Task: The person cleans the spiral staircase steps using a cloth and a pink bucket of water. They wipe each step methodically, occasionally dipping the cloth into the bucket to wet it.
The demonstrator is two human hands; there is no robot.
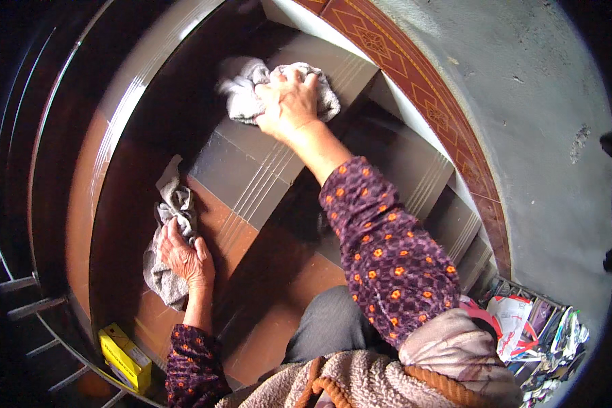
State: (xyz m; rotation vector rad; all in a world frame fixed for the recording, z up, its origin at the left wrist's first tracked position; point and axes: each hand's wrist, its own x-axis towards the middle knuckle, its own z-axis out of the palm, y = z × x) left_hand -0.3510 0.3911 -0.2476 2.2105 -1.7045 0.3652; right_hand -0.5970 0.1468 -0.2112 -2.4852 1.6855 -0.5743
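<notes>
My right hand (287, 102) presses flat on a pale grey cloth (241, 92) lying on a grey stair step (251, 170) ahead of me. My left hand (187, 258) grips a second, darker grey cloth (173, 204) against the brown side of the staircase at lower left. Both forearms wear purple sleeves with orange dots. The steps have grooved front edges.
A yellow box (124, 357) sits at lower left near a dark railing (27, 299). More grey steps (415, 170) run down to the right beside a red patterned border (421, 95) and a grey wall (537, 136). A basket of papers and packets (537, 333) stands at lower right.
</notes>
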